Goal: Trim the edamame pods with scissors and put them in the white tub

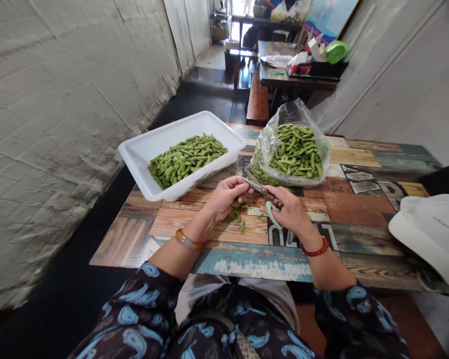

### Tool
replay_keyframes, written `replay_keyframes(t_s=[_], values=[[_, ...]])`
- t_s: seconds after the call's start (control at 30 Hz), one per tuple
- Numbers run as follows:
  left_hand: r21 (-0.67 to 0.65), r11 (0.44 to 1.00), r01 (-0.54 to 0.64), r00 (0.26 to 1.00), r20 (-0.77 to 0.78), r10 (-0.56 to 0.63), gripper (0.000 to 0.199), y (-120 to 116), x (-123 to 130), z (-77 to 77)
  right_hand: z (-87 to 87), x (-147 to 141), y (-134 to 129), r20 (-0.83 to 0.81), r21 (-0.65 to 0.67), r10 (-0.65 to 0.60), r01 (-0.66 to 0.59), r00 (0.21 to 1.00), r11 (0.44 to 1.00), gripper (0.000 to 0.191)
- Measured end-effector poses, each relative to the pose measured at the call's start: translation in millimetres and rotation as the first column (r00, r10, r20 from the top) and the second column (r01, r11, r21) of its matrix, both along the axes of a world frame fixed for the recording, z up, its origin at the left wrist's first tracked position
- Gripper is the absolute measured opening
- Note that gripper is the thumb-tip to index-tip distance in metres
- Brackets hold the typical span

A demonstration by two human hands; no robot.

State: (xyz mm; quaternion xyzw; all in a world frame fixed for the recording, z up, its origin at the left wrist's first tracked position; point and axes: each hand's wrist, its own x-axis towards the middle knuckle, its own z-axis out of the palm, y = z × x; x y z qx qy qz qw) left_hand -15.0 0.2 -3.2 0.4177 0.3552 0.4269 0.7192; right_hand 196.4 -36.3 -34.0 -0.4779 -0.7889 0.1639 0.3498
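My right hand [286,207] grips a pair of scissors [271,212] with pale green handles, its blades pointing left. The blade tips reach the fingers of my left hand [228,197], which are pinched together; what they hold, if anything, is hidden. Small green trimmings [238,214] lie on the table beneath my left hand. Beyond it, to the left, stands a white plastic tub [142,174] partly filled with green soybean pods [187,158]. A clear plastic bag [264,144], open at the top, holds more pods [297,152] just past my right hand.
The tabletop [217,227] has a patchwork wood pattern. A white cap [430,229] lies at its right edge, near a black item [443,180]. A rough white wall [60,99] runs along the left. Farther back are a bench [258,99], a cluttered table [299,82] and a person, partly seen.
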Motion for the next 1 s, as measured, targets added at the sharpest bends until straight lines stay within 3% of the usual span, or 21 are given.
replay_keyframes(t_s=[0.33, 0.67, 0.83, 1.0], values=[[0.094, 0.996, -0.002, 0.995, -0.097, 0.012, 0.024, -3.2, 0.6, -0.1, -3.1, 1.3, 1.3, 0.000, 0.019, 0.007, -0.007, 1.000, 1.000, 0.050], [0.316, 0.949, -0.011, 0.977, -0.199, 0.077, 0.018, 1.5, -3.6, 0.1, -4.5, 1.8, 1.3, 0.018, 0.029, 0.023, -0.024, 1.000, 0.999, 0.047], [0.203, 0.979, -0.007, 0.988, -0.148, 0.038, 0.018, -2.1, -1.6, 2.8, -5.9, 1.2, 0.7, 0.028, 0.056, 0.014, -0.016, 0.999, 0.998, 0.045], [-0.082, 0.996, -0.031, 0.997, 0.067, 0.037, 0.010, 0.2, -1.6, 5.4, -10.2, 0.2, 2.8, -0.028, 0.056, -0.070, 0.072, 0.997, 0.996, 0.045]])
